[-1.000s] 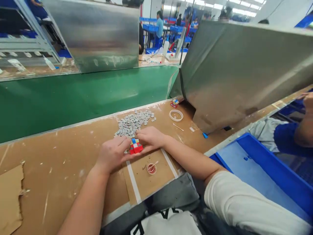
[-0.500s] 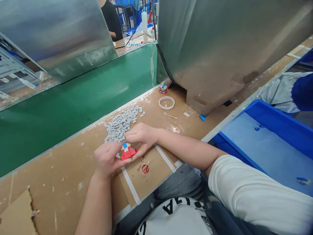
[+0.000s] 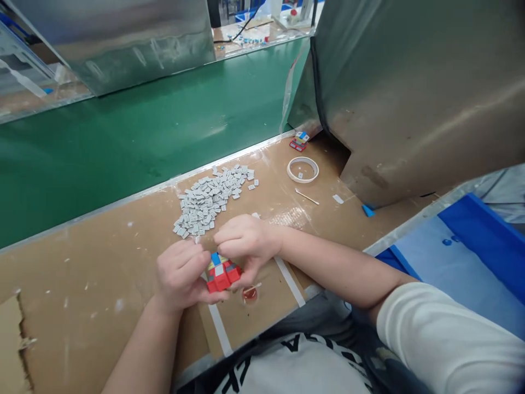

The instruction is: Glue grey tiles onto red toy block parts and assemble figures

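A small toy piece (image 3: 222, 275), red below with blue, yellow and grey parts above, is held between my two hands over the near side of the table. My left hand (image 3: 182, 272) is closed on its left side, with the thumb along the bottom. Fingers of my right hand (image 3: 249, 242) curl behind it while the thumb presses its right side. Just beyond my hands lies a heap of small grey tiles (image 3: 209, 200). A shallow round dish of red liquid (image 3: 250, 294), with a thin stick in it, sits right of the toy piece.
A similar toy piece (image 3: 299, 141) stands near the metal panel (image 3: 410, 120). Close by are a white tape ring (image 3: 302, 170), a cotton swab (image 3: 307, 197) and a blue scrap (image 3: 368, 210). A green partition (image 3: 156, 131) bounds the far edge; a blue bin (image 3: 479, 219) is at right.
The view has shifted down and closer to the table. Both hands still hold the toy piece together, and its grip looks nearly the same.
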Demonstrator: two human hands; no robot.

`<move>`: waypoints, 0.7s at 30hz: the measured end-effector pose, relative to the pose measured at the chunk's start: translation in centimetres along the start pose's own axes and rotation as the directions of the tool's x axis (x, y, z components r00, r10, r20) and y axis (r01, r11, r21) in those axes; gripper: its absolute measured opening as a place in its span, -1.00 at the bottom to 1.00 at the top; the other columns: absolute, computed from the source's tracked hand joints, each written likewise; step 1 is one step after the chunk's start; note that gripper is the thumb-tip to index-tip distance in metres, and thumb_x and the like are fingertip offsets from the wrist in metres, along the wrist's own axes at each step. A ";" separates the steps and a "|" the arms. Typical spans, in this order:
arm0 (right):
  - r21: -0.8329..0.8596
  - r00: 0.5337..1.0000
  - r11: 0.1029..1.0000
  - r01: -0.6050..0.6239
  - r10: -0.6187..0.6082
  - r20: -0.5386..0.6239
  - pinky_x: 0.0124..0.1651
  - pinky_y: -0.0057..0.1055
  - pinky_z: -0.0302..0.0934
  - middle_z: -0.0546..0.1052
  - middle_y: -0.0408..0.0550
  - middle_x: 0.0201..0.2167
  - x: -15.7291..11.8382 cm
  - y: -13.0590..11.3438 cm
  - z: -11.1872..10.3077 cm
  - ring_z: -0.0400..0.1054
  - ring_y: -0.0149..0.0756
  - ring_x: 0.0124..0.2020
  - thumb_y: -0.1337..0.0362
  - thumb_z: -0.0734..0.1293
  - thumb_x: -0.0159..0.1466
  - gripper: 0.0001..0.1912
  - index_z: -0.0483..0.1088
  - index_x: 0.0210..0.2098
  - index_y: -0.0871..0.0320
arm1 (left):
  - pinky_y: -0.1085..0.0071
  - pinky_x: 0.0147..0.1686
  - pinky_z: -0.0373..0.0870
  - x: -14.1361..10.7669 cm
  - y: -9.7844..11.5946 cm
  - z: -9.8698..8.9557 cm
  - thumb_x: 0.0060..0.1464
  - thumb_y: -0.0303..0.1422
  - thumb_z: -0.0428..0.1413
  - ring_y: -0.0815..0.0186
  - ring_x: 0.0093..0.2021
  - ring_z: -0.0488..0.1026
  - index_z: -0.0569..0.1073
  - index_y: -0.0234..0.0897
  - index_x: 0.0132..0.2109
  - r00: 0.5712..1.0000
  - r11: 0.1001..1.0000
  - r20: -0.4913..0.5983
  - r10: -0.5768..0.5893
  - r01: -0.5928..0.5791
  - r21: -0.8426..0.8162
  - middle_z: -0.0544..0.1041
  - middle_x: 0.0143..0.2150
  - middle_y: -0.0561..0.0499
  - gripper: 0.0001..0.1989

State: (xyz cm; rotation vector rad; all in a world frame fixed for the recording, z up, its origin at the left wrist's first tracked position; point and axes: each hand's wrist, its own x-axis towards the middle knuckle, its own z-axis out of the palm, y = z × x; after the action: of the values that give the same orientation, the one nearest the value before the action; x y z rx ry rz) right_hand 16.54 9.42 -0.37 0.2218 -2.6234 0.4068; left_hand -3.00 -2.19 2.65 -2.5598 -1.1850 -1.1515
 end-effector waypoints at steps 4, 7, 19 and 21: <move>0.007 0.998 0.999 0.053 -0.053 -0.018 -0.24 -0.32 0.25 0.34 -0.13 -0.37 0.0 -0.1 0.2 0.31 -0.29 -0.35 -0.30 0.37 0.37 -0.45 0.31 -0.34 0.05 | 0.27 -0.50 0.00 -0.1 0.2 -0.6 0.49 0.08 0.05 0.32 -0.56 0.08 0.33 -0.17 -0.38 0.999 0.999 0.021 0.025 -0.025 0.032 0.19 -0.56 0.12 -0.47; -0.003 0.997 0.997 0.079 -0.079 -0.009 -0.25 -0.31 0.27 0.34 -0.11 -0.36 0.0 0.0 0.3 0.32 -0.28 -0.34 -0.34 0.37 0.36 -0.42 0.31 -0.35 0.05 | 0.26 -0.51 0.01 -0.5 0.1 -0.9 0.45 0.07 0.11 0.31 -0.56 0.14 0.35 -0.16 -0.38 0.998 0.998 0.051 0.036 -0.039 0.055 0.24 -0.55 0.10 -0.49; -0.042 0.993 0.997 0.067 -0.063 0.098 -0.25 -0.26 0.35 0.37 -0.06 -0.34 0.2 -0.5 -0.6 0.36 -0.23 -0.32 -0.48 0.25 0.35 -0.33 0.41 -0.30 0.03 | 0.25 -0.52 0.16 -0.7 0.3 -0.7 0.48 0.15 -0.01 0.30 -0.56 0.28 0.42 -0.15 -0.32 0.998 0.993 0.024 0.056 -0.058 0.099 0.36 -0.54 0.03 -0.46; -0.043 0.991 0.995 0.085 -0.079 0.112 -0.22 -0.26 0.37 0.37 -0.06 -0.35 0.2 -0.6 -0.8 0.37 -0.23 -0.32 -0.49 0.23 0.35 -0.31 0.42 -0.30 0.03 | 0.24 -0.54 0.15 -0.7 0.4 -0.6 0.48 0.14 -0.01 0.29 -0.56 0.28 0.42 -0.15 -0.30 0.998 0.995 0.015 0.055 -0.056 0.079 0.35 -0.54 0.03 -0.47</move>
State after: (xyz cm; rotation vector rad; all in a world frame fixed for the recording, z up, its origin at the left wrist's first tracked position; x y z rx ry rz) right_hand 16.82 9.12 0.61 0.3440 -2.7177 0.3112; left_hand -3.37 -3.08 2.66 -2.5281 -1.1308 -1.0556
